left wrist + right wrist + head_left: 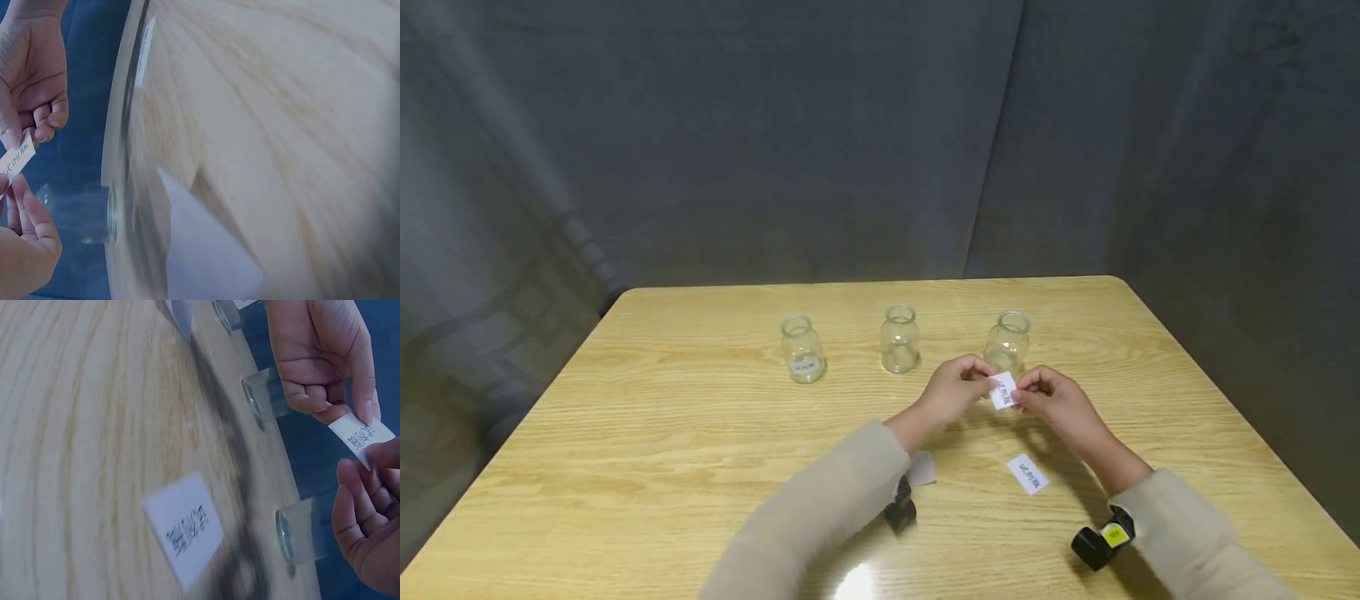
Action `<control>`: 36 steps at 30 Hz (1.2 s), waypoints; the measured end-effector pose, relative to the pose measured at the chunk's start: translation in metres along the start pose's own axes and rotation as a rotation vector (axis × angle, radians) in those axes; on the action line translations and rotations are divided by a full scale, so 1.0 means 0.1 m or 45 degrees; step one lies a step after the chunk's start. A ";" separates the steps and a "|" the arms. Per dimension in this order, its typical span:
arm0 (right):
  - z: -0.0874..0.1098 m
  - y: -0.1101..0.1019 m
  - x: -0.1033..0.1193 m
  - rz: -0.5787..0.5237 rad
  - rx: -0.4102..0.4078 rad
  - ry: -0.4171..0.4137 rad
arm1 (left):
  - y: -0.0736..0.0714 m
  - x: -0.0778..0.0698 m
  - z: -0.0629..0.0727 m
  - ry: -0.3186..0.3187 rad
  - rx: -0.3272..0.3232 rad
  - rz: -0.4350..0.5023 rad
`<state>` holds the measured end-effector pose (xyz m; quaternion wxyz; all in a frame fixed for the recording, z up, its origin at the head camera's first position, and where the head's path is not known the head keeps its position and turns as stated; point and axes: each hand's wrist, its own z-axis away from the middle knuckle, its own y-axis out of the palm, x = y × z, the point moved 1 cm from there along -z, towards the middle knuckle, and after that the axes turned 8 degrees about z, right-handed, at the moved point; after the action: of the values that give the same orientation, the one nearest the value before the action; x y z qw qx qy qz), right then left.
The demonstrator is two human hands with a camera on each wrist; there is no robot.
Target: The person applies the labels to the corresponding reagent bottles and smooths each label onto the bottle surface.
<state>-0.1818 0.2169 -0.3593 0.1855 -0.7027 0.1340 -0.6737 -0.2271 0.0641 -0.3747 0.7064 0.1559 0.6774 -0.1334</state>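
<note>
Both hands pinch one small white label (pixel 1002 391) with dark handwriting, just in front of the rightmost glass jar (pixel 1009 337). The left hand (pixel 953 390) grips its left edge between thumb and fingers. On its other side the right hand (pixel 1062 404) pinches the edge the same way. In the right wrist view the label (pixel 356 432) is stretched between the left hand (pixel 328 356) and the right hand (pixel 369 531). A second written label (pixel 1027 474) lies on the table below the right hand. Near the left sleeve lies a pale paper piece (pixel 922 468), partly hidden.
A glass jar (pixel 899 337) stands at the middle of the wooden table (pixel 647 433). Left of it is another jar (pixel 802 348) with a written label on its front. Dark curtains (pixel 775 150) hang behind the table. Each wrist wears a black camera.
</note>
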 end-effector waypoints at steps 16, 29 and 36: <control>-0.12 0.17 0.08 0.151 0.101 -0.130 | -0.20 0.02 0.10 0.005 0.067 -0.108; -0.12 0.28 0.16 0.083 0.163 -0.081 | -0.30 -0.07 0.16 0.019 0.041 -0.036; -0.13 0.32 0.21 0.065 0.087 -0.088 | -0.32 -0.22 0.27 -0.013 0.018 0.061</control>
<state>-0.1914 0.1780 -0.3546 0.2311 -0.7151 0.1222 -0.6482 -0.2158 0.0233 -0.3531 0.7118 0.1763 0.6689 -0.1220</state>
